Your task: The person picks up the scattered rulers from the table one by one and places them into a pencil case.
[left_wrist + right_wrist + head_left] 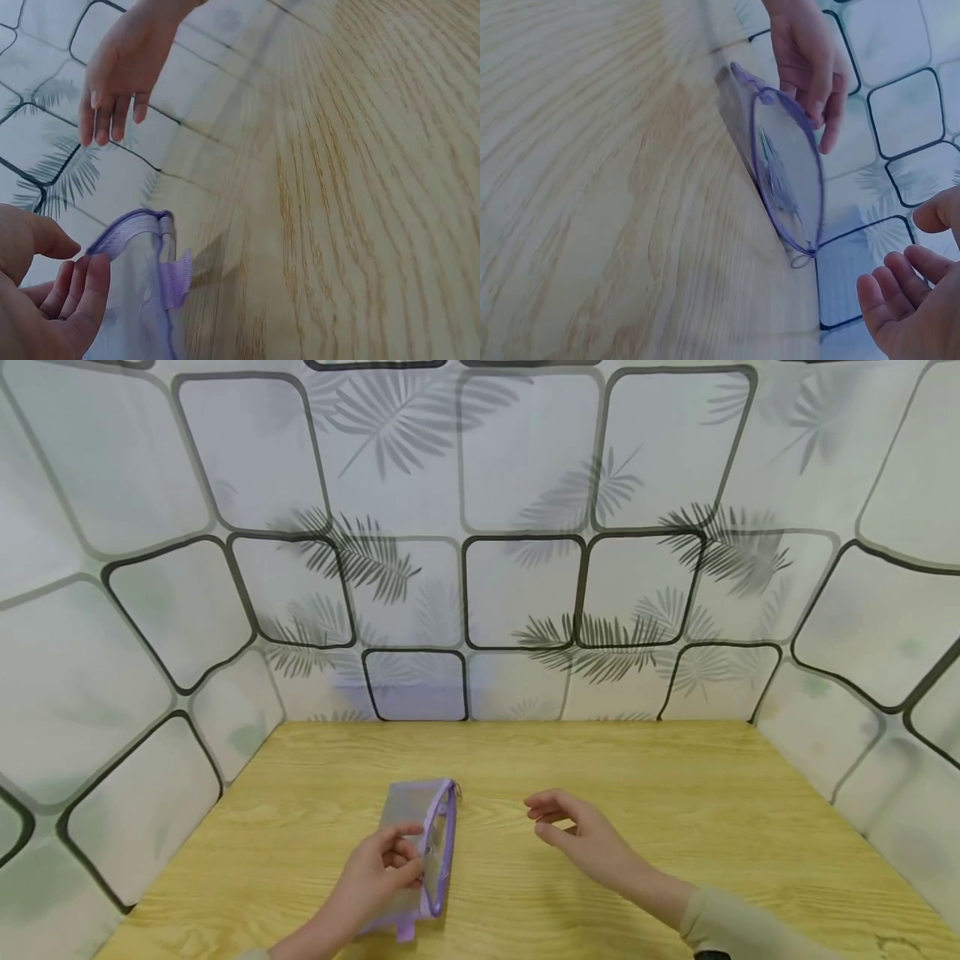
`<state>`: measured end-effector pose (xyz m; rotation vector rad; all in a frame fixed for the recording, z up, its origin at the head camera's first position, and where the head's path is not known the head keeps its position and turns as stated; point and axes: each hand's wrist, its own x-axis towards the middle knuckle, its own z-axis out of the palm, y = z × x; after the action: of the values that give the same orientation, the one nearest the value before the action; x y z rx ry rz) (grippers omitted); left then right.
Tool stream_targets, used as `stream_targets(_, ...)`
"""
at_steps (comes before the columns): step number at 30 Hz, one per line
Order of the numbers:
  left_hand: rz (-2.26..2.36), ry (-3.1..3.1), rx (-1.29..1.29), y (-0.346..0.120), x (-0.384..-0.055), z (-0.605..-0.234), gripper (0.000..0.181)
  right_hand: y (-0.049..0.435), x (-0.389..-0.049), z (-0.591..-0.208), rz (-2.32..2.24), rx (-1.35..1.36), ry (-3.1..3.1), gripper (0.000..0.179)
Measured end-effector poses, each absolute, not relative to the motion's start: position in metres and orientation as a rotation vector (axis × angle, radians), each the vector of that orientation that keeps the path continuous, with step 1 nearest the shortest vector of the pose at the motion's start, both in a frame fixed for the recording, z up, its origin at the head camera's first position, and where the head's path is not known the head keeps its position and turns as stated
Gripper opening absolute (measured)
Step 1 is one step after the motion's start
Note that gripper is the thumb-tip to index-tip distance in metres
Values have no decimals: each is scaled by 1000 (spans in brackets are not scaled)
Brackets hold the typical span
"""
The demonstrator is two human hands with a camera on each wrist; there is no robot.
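A translucent pouch with purple zipper edging (442, 860) lies on the table, its zipped side gaping open toward the right. My left hand (378, 864) pinches the upper edge of that opening between thumb and fingers, holding it raised. Inside the mouth, in the right wrist view, a bluish-grey shape (778, 176) shows; I cannot tell what it is. My right hand (588, 839) hovers to the right of the pouch, apart from it, fingers loosely bent and holding nothing. A purple fabric tab (177, 279) sticks out at the pouch's near end.
A small metal ring (801, 261) hangs at the pouch's far corner. The wood-grain table (525, 760) is bounded at the back and both sides by pale cloth walls (517, 593) printed with rounded squares and leaves.
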<state>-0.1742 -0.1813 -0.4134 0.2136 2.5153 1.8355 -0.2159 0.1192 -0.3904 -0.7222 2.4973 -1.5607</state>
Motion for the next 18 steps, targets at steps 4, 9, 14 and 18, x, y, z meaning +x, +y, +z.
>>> stream_targets(4, 1739, 2629, 311, -184, -174, -416, 38, 130, -212, -389, -1523, -749, 2553, 32)
stream_targets(9, 1671, 2713, 369, -188, -175, -419, 40, 139, -205, -388, -1471, -826, 2639, 32)
stream_targets(14, 1596, 2778, 370, -191, -179, -422, 42, 149, -199, -388, -1443, -855, 2717, 30)
stream_targets(18, 1512, 2882, 393, -193, -181, -424, 48, 158, -196, -388, -1438, -862, 2716, 31)
